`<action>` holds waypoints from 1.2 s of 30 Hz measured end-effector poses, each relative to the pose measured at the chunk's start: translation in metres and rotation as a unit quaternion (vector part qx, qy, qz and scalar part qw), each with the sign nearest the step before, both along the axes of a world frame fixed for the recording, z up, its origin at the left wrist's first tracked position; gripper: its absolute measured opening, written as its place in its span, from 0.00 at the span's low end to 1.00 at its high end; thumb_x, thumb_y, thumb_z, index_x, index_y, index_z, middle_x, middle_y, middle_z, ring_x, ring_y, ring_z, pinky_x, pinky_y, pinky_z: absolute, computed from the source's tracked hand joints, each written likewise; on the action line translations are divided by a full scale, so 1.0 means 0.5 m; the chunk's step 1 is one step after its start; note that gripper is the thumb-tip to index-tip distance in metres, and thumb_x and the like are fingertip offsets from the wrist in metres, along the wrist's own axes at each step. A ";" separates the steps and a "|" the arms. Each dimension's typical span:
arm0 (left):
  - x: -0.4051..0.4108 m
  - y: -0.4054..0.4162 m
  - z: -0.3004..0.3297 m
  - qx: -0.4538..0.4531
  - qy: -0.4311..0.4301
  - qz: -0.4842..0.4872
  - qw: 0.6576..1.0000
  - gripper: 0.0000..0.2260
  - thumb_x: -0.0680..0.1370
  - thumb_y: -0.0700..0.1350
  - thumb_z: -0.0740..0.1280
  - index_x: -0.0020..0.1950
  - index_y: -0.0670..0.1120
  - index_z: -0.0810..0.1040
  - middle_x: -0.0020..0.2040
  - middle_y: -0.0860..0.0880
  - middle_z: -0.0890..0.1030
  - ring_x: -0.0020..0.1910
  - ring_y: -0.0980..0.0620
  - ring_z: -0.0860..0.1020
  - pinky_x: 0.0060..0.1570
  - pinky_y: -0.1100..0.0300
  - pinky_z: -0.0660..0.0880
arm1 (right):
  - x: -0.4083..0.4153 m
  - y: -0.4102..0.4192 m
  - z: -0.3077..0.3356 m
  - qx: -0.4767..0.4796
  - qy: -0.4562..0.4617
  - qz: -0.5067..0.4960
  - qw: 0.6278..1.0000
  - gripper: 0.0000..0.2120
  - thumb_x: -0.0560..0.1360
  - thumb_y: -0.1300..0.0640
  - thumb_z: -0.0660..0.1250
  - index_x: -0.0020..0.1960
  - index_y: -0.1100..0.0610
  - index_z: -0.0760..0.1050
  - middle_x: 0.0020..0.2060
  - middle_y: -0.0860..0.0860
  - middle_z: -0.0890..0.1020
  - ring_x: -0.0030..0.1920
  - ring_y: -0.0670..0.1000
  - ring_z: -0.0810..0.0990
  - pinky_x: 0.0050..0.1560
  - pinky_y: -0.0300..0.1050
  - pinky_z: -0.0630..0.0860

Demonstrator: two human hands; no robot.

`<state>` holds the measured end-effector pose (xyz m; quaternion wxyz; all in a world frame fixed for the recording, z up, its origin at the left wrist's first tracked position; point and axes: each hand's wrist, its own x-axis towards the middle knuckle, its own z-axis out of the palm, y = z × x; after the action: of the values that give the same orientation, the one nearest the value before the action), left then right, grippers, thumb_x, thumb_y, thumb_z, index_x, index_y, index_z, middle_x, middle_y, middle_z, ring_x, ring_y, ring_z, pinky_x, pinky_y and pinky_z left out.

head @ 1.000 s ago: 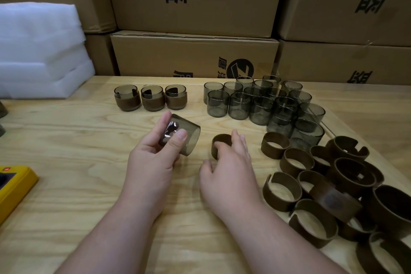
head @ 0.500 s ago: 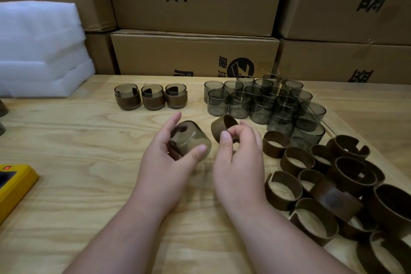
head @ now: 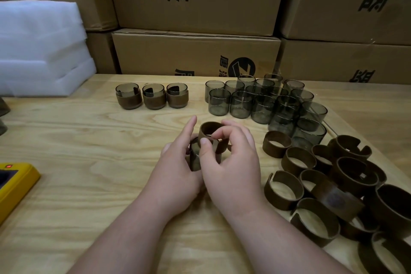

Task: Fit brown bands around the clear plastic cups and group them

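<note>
boxes [head: 195, 51]: stacked cardboard cartons, black print, standing along the table's far edge.
table [head: 77, 135]: pale wood, carries everything else.
foam [head: 42, 49]: white sheets stacked at far left corner.
loose bands [head: 329, 187]: heap of open brown bands along the right edge, running down to the near right corner, several overlapping.
bare cups [head: 264, 100]: cluster of smoky clear cups, upright, far side right of middle, packed touching, some stacked.
banded cups [head: 152, 98]: three in a row, far side left of middle, each with a brown band round its lower half, just beside one another.
yellow device [head: 15, 187]: at left edge, red light on, partly cut off.
left hand [head: 175, 176]: mid-table, fingers curled round the held cup [head: 195, 158], index finger sticking straight out.
right hand [head: 233, 162]: thumb and fingertips pinched on the held band [head: 210, 132], other fingers loosely curled.
cup/band relation: band tilted, sitting at the cup's far end; how far it is on, can't tell.
</note>
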<state>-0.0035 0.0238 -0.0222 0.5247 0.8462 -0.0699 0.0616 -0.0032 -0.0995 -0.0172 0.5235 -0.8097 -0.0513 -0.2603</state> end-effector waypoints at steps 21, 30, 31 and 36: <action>-0.006 -0.010 0.013 -0.147 -0.112 0.081 0.979 0.23 0.64 0.60 0.74 0.59 0.67 0.80 0.51 0.63 0.85 0.54 0.60 0.81 0.47 0.73 0.74 | -0.010 0.002 0.004 0.021 -0.040 0.045 0.998 0.29 0.77 0.51 0.63 0.78 0.49 0.65 0.73 0.41 0.71 0.74 0.37 0.65 0.73 0.35 0.66; 0.003 0.004 0.005 -0.264 -0.082 0.066 0.959 0.16 0.72 0.48 0.78 0.59 0.54 0.82 0.55 0.57 0.87 0.58 0.54 0.84 0.53 0.63 0.80 | -0.002 0.001 0.000 0.065 -0.028 0.019 0.997 0.22 0.76 0.48 0.66 0.70 0.49 0.76 0.63 0.43 0.80 0.64 0.41 0.77 0.66 0.42 0.75; 0.003 0.005 0.007 -0.278 -0.080 0.062 0.955 0.15 0.73 0.48 0.78 0.58 0.53 0.82 0.54 0.57 0.87 0.58 0.56 0.84 0.49 0.68 0.79 | -0.002 0.001 0.001 0.062 -0.029 0.020 0.997 0.22 0.77 0.48 0.66 0.71 0.49 0.76 0.63 0.43 0.80 0.65 0.42 0.77 0.67 0.43 0.74; 0.006 0.006 0.004 -0.287 -0.079 0.078 0.952 0.20 0.66 0.54 0.76 0.56 0.53 0.81 0.49 0.57 0.87 0.52 0.59 0.83 0.45 0.70 0.77 | -0.005 -0.002 0.003 0.053 -0.028 0.046 0.997 0.22 0.79 0.53 0.61 0.73 0.51 0.75 0.67 0.45 0.79 0.69 0.39 0.74 0.70 0.34 0.69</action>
<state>-0.0003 0.0267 -0.0201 0.7316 0.6553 -0.0246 0.1866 -0.0057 -0.1003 -0.0155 0.5755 -0.7700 -0.0890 -0.2608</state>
